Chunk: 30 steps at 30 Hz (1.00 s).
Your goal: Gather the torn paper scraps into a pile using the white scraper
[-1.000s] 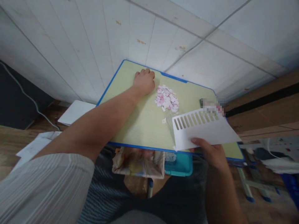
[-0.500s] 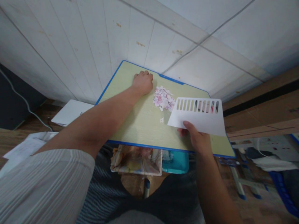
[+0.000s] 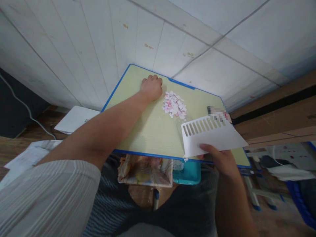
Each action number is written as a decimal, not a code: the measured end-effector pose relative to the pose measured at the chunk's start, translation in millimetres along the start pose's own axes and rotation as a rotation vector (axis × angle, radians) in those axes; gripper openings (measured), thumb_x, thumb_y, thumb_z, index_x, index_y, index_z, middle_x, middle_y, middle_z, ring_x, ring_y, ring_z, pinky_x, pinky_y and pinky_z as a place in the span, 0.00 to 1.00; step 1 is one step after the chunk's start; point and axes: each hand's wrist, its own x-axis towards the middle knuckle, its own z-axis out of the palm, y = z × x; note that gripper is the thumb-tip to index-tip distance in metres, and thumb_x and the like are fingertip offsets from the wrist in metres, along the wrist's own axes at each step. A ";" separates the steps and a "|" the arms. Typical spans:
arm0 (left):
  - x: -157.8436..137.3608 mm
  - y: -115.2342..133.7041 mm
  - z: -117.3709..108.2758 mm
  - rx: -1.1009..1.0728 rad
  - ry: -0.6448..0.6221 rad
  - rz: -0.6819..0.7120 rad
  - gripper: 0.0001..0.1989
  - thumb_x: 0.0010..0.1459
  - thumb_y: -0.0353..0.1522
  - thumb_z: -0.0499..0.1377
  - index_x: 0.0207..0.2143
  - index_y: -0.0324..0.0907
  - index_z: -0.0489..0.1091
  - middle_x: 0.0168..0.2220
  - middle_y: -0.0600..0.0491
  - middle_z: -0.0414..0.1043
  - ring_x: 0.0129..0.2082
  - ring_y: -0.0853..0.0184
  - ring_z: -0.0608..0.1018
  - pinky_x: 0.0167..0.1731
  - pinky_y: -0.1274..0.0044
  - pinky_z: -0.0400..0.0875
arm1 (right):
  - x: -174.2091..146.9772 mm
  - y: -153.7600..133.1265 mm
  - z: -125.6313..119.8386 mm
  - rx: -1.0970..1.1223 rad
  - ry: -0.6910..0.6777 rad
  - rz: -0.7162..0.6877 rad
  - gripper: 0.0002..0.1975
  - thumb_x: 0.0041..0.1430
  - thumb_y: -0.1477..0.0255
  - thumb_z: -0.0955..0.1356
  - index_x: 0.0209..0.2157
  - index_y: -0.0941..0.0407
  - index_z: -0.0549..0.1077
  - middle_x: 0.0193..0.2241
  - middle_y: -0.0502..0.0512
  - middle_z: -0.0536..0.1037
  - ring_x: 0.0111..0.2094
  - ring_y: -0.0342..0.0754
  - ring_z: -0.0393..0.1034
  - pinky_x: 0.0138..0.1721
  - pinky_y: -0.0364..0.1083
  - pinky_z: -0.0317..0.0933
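Observation:
My right hand [image 3: 218,156] grips a white flat panel [image 3: 209,140] with a row of slots along its far edge, thumb on top. The panel is tilted low over the right half of a pale yellow desk top [image 3: 140,131] with a blue rim. At its near left corner a small paper scrap [image 3: 185,159] is at the desk's front edge. A heap of pink and white paper scraps [image 3: 174,105] lies mid-desk. Left of the heap, my left hand [image 3: 151,87] rests on the desk with curled fingers; their undersides are hidden.
Under the desk's front edge are an open patterned box [image 3: 148,184] and a teal container [image 3: 192,176]. A partly pixelated object [image 3: 214,110] lies behind the panel. A cardboard box [image 3: 278,121] stands right, a white wall [image 3: 148,29] behind. Papers [image 3: 29,156] lie at left.
My right hand has drawn the white panel toward the desk's front edge and turned it. The loose scrap has moved from near the heap to that edge. My left hand stays put.

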 end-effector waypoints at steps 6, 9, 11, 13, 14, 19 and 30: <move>-4.9 2.6 -7.9 0.013 -0.024 -0.004 0.23 0.76 0.27 0.53 0.64 0.35 0.81 0.69 0.32 0.76 0.74 0.39 0.72 0.73 0.49 0.68 | 6.3 0.8 -5.9 0.109 0.041 0.000 0.09 0.55 0.64 0.78 0.26 0.50 0.78 0.18 0.50 0.76 0.21 0.53 0.69 0.28 0.53 0.69; -6.3 3.4 -9.4 0.017 -0.025 -0.004 0.23 0.75 0.26 0.54 0.65 0.37 0.81 0.69 0.33 0.76 0.73 0.39 0.73 0.72 0.49 0.68 | 37.4 -15.2 -3.9 -0.045 0.147 -0.082 0.11 0.52 0.62 0.77 0.25 0.49 0.74 0.17 0.50 0.75 0.25 0.54 0.72 0.30 0.52 0.71; -6.4 3.2 -9.4 0.018 -0.019 -0.002 0.23 0.75 0.26 0.53 0.64 0.38 0.82 0.68 0.33 0.77 0.73 0.40 0.73 0.71 0.49 0.69 | 66.6 -29.2 -2.7 -0.123 0.175 -0.078 0.12 0.48 0.60 0.76 0.23 0.49 0.72 0.19 0.52 0.76 0.22 0.52 0.70 0.25 0.51 0.67; -6.5 3.1 -9.2 0.018 -0.014 0.003 0.24 0.75 0.26 0.53 0.64 0.38 0.82 0.68 0.33 0.78 0.72 0.40 0.73 0.71 0.49 0.69 | 98.5 -43.1 -1.2 -0.169 0.214 -0.076 0.09 0.46 0.64 0.74 0.24 0.50 0.71 0.17 0.51 0.75 0.19 0.49 0.66 0.22 0.50 0.62; -6.7 3.1 -9.3 0.015 -0.013 0.006 0.24 0.75 0.26 0.53 0.65 0.38 0.82 0.68 0.33 0.78 0.72 0.40 0.73 0.71 0.49 0.69 | 114.0 -49.5 -0.1 -0.203 0.228 -0.067 0.07 0.46 0.66 0.73 0.24 0.50 0.71 0.16 0.51 0.75 0.18 0.49 0.65 0.21 0.49 0.61; -7.6 4.1 -12.3 0.000 -0.017 -0.006 0.24 0.75 0.26 0.53 0.64 0.38 0.83 0.68 0.32 0.78 0.72 0.39 0.74 0.71 0.47 0.70 | 167.4 -73.9 16.5 -0.412 0.237 -0.017 0.07 0.50 0.74 0.71 0.21 0.52 0.73 0.13 0.53 0.72 0.16 0.49 0.66 0.22 0.48 0.60; 11.5 -11.4 -2.7 -0.304 0.195 -0.159 0.20 0.70 0.21 0.55 0.52 0.44 0.84 0.61 0.39 0.83 0.66 0.47 0.81 0.70 0.58 0.76 | 146.2 -97.0 61.3 -0.608 0.071 -0.059 0.09 0.59 0.70 0.72 0.25 0.54 0.78 0.18 0.55 0.78 0.21 0.51 0.74 0.28 0.47 0.68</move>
